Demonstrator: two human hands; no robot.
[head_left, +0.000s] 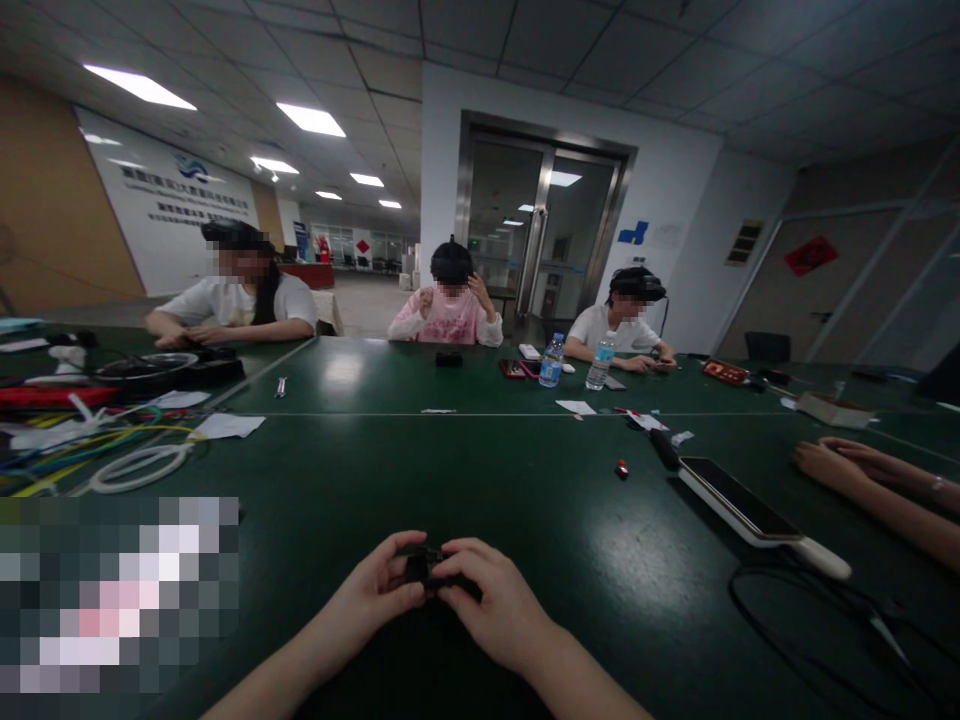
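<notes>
My left hand (375, 587) and my right hand (491, 600) meet over the near edge of a dark green table (420, 470). Both are curled, fingertips pinched on a small black object (421, 566) held between them. Most of that object is hidden by my fingers, so I cannot make out what it is. Both forearms rest low at the bottom of the view.
A phone (739, 497) lies to the right, with a black cable (810, 620) nearby. Coloured wires and white tubing (127, 462) lie at left. A small red item (622, 468) sits mid-table. Three people sit at the far side near two water bottles (551, 360). Another person's hands (847, 465) rest at right.
</notes>
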